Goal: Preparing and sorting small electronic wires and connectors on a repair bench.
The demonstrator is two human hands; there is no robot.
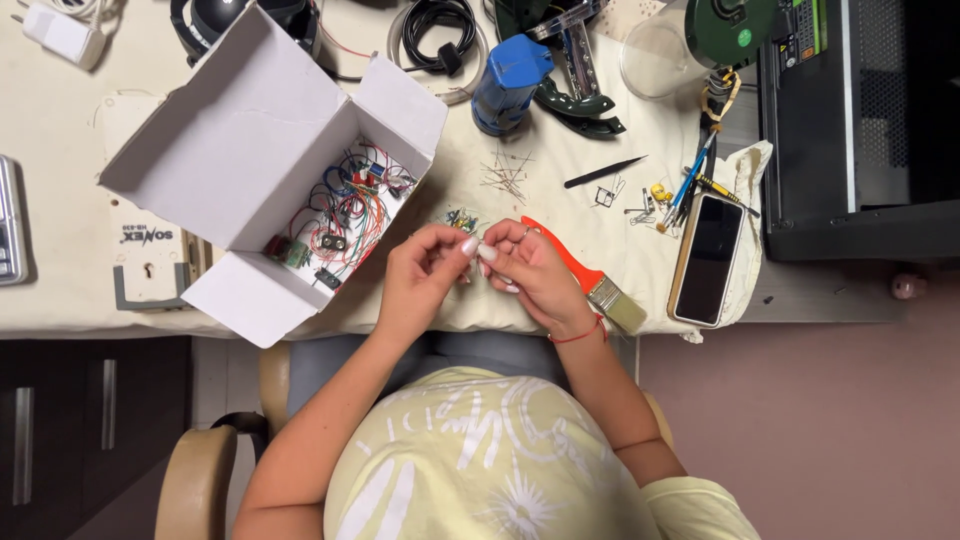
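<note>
My left hand (425,272) and my right hand (535,275) meet fingertip to fingertip above the near edge of the cloth-covered table (560,215). Both pinch a tiny part between them; it is too small to identify. My right wrist wears a red thread. Just beyond the fingertips lies a small green circuit piece (462,218). To the left of my left hand stands an open white cardboard box (250,150) holding tangled coloured wires and small electronic parts (345,215). A brush with an orange handle (590,280) lies under my right hand.
A loose pile of thin wire leads (505,175), a blue cylindrical tool (508,82), a black coiled cable (438,30), a dark phone (708,258), pens (690,185) and a black computer case (860,120) sit around. A white device (140,250) lies at left.
</note>
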